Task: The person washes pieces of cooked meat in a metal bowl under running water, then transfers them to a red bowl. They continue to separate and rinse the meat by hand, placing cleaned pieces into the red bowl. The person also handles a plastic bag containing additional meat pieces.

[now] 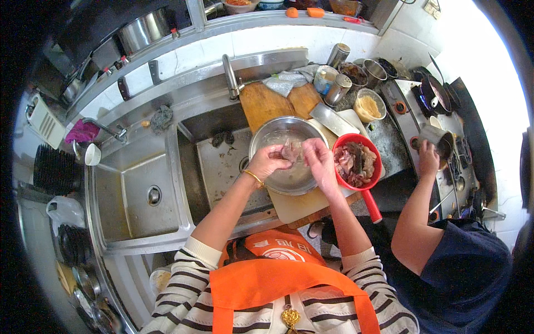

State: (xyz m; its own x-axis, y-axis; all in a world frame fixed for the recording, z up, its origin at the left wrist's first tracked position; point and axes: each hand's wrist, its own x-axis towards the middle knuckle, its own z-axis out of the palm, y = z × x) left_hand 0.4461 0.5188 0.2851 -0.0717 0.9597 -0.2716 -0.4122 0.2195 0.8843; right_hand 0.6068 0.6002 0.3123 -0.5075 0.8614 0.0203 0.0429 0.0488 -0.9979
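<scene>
Above a steel bowl (pixel 288 183) of cloudy water, my left hand (pixel 271 160) pinches a small pale pink piece of raw meat (pixel 289 151). My right hand (pixel 319 160) is beside it, fingertips together near the piece; whether they grip a part of it is not plain. A red plastic strainer with a handle (pixel 370 204), holding pieces of raw meat (pixel 354 163), stands right of the bowl. Behind the bowl and strainer a cleaver (pixel 333 120) lies on a pale cutting board (pixel 288 208), which also shows in front of the bowl.
A double steel sink (pixel 181 167) with a faucet (pixel 230 77) is on the left. A wooden board (pixel 279 102) lies behind the bowl. Jars and a tub of yellowish paste (pixel 369 107) stand at the back right. A co-worker's hand (pixel 428 158) holds a steel pot (pixel 436 140) by the stove.
</scene>
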